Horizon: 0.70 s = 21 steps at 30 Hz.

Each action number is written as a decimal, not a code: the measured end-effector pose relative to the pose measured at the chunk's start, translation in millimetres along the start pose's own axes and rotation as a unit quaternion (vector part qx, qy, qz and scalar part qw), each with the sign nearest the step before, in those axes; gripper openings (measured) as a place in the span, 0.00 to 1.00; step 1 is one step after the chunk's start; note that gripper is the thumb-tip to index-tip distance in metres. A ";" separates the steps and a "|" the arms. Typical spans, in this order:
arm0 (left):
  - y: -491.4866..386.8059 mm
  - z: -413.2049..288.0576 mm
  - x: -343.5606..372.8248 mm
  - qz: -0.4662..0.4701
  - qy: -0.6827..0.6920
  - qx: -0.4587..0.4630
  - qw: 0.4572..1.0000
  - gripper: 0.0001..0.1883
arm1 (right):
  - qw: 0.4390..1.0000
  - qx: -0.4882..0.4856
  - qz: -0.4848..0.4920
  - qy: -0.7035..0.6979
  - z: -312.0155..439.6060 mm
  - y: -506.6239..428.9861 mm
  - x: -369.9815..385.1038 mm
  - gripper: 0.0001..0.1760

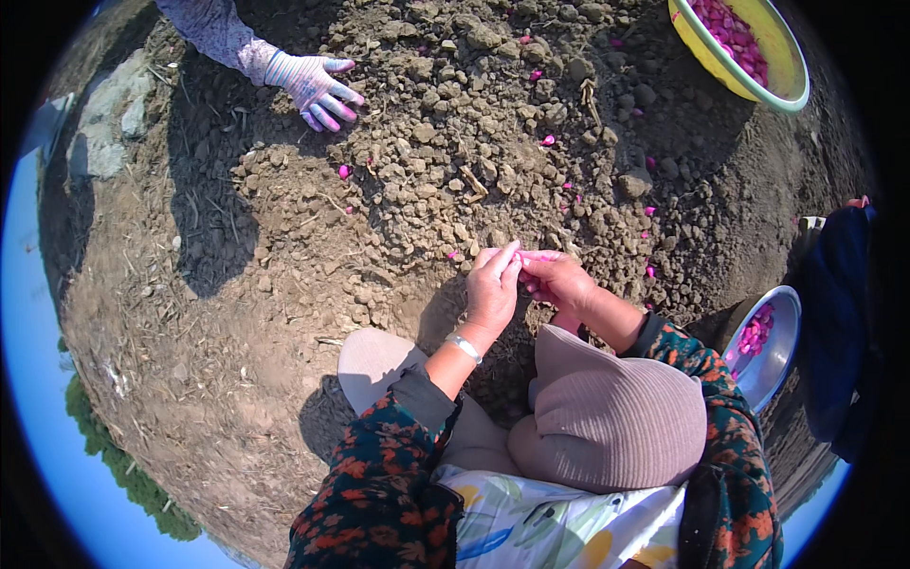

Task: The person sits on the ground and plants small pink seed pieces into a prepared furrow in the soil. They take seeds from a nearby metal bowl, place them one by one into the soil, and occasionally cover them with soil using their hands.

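Before my knees, my left hand and my right hand meet just above the soil. Bright pink seed pieces, perhaps coated cloves, show among the fingers of my right hand. The left fingertips pinch at a small pink piece where the hands touch; the fingers partly hide it. Several loose pink pieces lie on the cloddy soil ahead, one close to my left hand and another farther off.
At the right, a metal bowl with pink pieces stands tilted beside dark cloth. A yellow basin of pink pieces is at the upper right. Another person's gloved hand reaches over the soil at upper left, near pale rocks.
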<state>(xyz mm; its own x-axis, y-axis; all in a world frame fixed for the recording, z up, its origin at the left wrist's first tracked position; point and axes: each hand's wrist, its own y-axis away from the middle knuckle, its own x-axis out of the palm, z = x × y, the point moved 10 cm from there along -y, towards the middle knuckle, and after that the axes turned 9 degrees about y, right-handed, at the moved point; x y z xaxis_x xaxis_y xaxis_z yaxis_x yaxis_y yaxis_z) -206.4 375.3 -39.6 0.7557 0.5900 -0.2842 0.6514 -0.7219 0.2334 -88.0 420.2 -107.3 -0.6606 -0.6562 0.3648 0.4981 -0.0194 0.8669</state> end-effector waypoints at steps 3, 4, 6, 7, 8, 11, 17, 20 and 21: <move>-9.8 1.3 -8.8 0.030 -0.039 0.018 0.999 0.12 | 0.996 -0.029 -0.004 0.080 9.0 -1.5 2.9 0.11; -18.3 8.6 -19.5 0.014 -0.013 -0.009 1.000 0.11 | 0.997 -0.026 -0.003 0.072 8.6 -2.5 3.1 0.12; -43.3 20.4 -46.5 -0.008 -0.031 -0.041 0.999 0.11 | 0.998 -0.031 0.003 0.058 10.5 -4.4 0.9 0.10; -56.7 21.3 -64.9 -0.022 -0.068 -0.028 0.997 0.10 | 0.998 -0.032 0.005 0.049 9.9 -4.2 -1.2 0.09; -71.9 23.7 -78.8 -0.017 -0.114 -0.024 0.993 0.10 | 0.999 -0.030 -0.005 0.039 9.2 -4.1 -5.7 0.09; -105.6 36.5 -90.7 0.042 -0.166 -0.047 0.984 0.12 | 0.999 -0.021 -0.024 0.012 8.3 -3.9 -15.8 0.08; -96.0 59.9 -44.9 0.159 -0.343 -0.034 0.925 0.09 | 0.999 -0.038 -0.021 0.011 16.3 -3.5 -25.1 0.07; -84.2 70.1 -47.4 0.156 -0.350 -0.058 0.922 0.10 | 0.998 -0.045 -0.046 0.008 18.3 -4.2 -32.0 0.07; -79.0 70.9 -47.7 0.167 -0.364 -0.052 0.915 0.10 | 0.999 -0.029 -0.045 0.007 14.8 -4.6 -32.5 0.07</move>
<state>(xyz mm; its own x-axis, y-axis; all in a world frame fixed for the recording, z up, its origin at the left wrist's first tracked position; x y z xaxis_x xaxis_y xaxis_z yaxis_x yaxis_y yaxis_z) -298.6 378.6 -110.4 0.6934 -0.0812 -0.7160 0.4241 -0.7574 0.4966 -77.2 452.7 -118.2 -0.6970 -0.6596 0.2812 0.4683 -0.1218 0.8751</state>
